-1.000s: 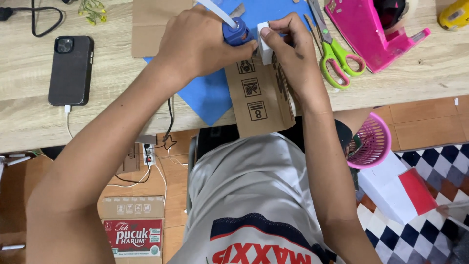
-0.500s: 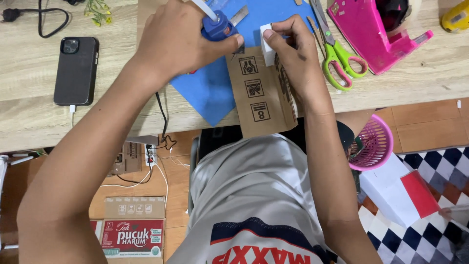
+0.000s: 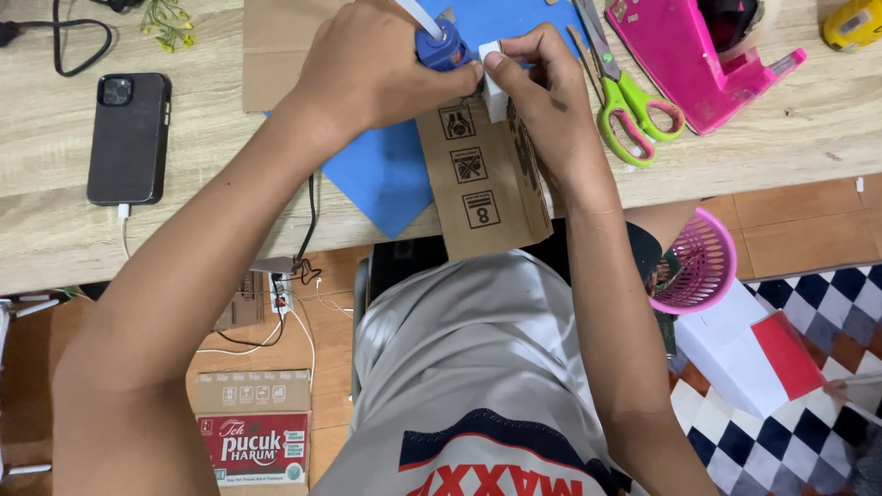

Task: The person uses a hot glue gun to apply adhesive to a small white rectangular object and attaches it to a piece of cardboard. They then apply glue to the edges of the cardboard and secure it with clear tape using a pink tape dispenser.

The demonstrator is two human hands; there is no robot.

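Block (image 3: 493,81) pinched between hands.

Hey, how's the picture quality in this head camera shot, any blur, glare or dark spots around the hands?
Head view: even, soft light, no glare on the wooden table; left hand and right hand sharp on the blue glue gun and white block; floor under the table is dimmer; edges bend slightly.
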